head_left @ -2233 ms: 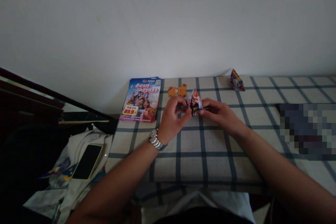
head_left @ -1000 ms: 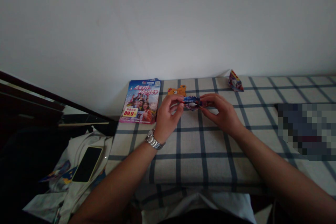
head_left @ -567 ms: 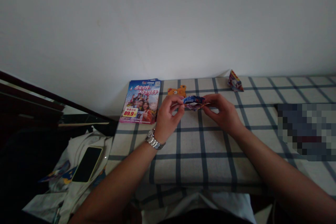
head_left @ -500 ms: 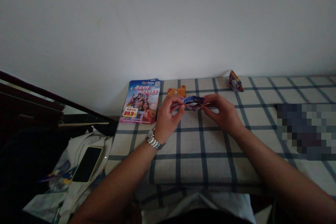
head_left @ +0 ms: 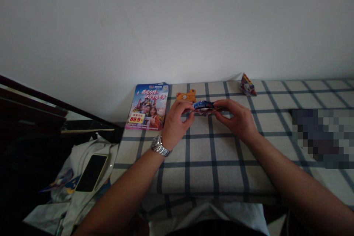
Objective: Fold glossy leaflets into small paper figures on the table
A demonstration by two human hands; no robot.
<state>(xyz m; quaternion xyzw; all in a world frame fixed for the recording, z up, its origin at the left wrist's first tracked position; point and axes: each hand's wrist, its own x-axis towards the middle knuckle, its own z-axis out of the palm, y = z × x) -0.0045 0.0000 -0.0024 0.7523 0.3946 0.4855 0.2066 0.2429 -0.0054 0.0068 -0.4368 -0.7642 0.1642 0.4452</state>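
Between my two hands is a small folded piece of printed paper point(head_left: 204, 105), blue along its upper edge, with a gap bulging open in its middle. My left hand point(head_left: 178, 121), with a metal watch point(head_left: 160, 146) on the wrist, pinches the paper's left end. Its right end is pinched between the thumb and fingers of my right hand point(head_left: 235, 120). The paper is held above the checked tablecloth. Just behind my left hand lies an orange bear-shaped item point(head_left: 186, 96). To the left sits a stack of printed flyers point(head_left: 149, 107).
A small folded paper shape point(head_left: 247, 86) stands near the wall, at the back right. The checked cloth point(head_left: 193, 177) covers the table. On the right lies a dark, pixelated flat item point(head_left: 318, 136). A phone point(head_left: 92, 173) rests on white fabric at the lower left.
The paper's middle gap has bulged slightly wider, with its blue upper edge more arched. Both hands keep their pinch and have barely shifted.
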